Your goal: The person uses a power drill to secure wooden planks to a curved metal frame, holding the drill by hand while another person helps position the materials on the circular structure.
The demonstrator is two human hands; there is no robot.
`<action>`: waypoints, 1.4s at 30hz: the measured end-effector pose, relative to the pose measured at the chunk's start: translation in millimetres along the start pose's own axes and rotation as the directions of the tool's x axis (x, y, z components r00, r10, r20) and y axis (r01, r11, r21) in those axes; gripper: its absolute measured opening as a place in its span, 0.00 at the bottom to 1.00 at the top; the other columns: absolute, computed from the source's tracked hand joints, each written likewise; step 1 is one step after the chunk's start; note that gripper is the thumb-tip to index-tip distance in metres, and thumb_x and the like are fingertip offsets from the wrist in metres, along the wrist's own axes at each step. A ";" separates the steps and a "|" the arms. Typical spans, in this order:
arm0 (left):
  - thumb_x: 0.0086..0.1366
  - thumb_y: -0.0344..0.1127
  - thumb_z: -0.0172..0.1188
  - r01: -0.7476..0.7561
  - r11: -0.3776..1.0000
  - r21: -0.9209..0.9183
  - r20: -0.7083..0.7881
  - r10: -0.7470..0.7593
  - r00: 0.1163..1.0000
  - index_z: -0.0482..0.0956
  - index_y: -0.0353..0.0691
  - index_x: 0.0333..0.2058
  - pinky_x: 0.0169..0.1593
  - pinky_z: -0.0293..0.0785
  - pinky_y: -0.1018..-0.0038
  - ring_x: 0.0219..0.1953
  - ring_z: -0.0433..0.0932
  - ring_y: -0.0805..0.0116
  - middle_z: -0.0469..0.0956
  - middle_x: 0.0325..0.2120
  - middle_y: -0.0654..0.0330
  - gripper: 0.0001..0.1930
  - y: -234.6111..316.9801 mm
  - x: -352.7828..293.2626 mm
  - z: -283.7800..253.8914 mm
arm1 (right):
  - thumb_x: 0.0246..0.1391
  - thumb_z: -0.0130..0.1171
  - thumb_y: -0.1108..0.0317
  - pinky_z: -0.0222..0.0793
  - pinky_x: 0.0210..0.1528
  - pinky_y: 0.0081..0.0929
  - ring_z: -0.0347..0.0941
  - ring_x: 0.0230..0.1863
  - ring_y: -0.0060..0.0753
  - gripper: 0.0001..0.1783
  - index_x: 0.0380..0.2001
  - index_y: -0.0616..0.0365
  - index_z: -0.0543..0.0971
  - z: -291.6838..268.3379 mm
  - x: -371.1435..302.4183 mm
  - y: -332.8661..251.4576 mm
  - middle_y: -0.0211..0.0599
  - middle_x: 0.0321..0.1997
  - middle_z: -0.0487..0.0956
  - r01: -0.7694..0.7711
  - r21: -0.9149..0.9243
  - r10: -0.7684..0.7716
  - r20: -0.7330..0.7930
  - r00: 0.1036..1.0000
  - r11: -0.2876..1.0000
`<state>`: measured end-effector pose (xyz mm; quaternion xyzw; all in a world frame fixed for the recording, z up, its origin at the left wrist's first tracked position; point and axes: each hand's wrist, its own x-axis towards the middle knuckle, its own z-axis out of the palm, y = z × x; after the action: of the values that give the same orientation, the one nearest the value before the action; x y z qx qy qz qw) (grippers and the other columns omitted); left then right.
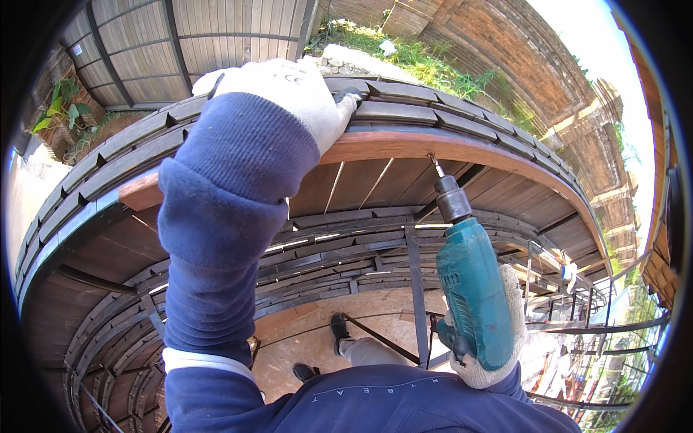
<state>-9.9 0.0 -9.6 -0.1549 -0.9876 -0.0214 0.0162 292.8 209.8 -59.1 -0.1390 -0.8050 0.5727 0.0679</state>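
My right hand [514, 310], in a pale knit glove, is closed around the handle of a teal power drill [473, 281]. The drill points up and away, and its bit [437, 166] meets the face of a curved reddish-brown wooden board [393, 146]; a small dark screw seems to sit at the tip. Further left my left hand [285, 90], in a white glove, reaches over the board onto overlapping dark roof shingles [404, 112]. Its thumb presses at a shingle edge and the hand appears to grip there; most of its fingers are hidden.
Dark metal framing with a vertical post [417, 289] runs below the roof edge. Under it shows a tan floor [296, 339] with a person's legs and dark shoes [339, 332]. Beyond are a brick wall [505, 50], grass [426, 61] and another plank roof [238, 36].
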 end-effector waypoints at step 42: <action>0.69 0.60 0.52 0.036 0.987 -0.157 -0.351 -0.090 0.932 0.83 0.40 0.45 0.56 0.75 0.61 0.50 0.81 0.49 0.84 0.43 0.49 0.27 -3.0 -6.0 -6.5 | 0.38 0.66 0.89 0.83 0.40 0.30 0.80 0.45 0.39 0.56 0.74 0.56 0.58 -34.9 -24.8 12.8 0.49 0.65 0.72 -0.206 0.745 -0.064 0.317 0.946 0.635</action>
<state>-4.9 -5.0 -3.5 -0.1176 -0.9683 -0.1229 0.1831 327.7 237.8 -58.2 -0.0360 -0.4780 0.8771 -0.0312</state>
